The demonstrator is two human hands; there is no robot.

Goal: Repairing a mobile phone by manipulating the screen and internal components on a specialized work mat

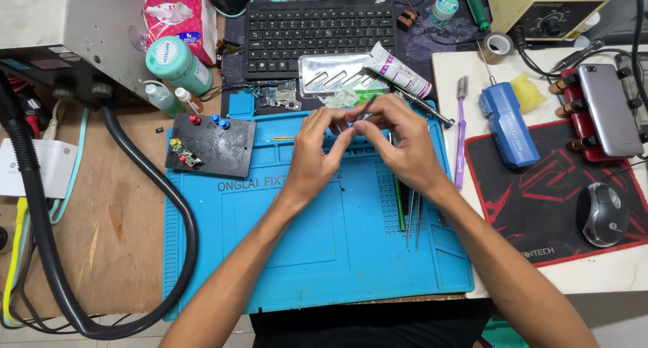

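Observation:
Both hands meet above the far part of a blue silicone work mat (317, 253). My left hand (317, 152) pinches something very small at its fingertips, too small to identify. My right hand (401, 142) holds thin metal tweezers (366, 108), whose tips point at the left fingertips. A small circuit board (277, 95) lies just beyond the mat. A black fixture plate (210, 144) with red, blue and yellow knobs rests on the mat's far left corner.
Spare tweezers and a green tool (407, 209) lie on the mat's right side. Beyond are a keyboard (317, 27), metal tray (331, 71), white tube (398, 70), bottles (177, 64). At right: blue electric screwdriver (507, 124), phone (609, 108), mouse (601, 214). A black hose (145, 179) curves along the left.

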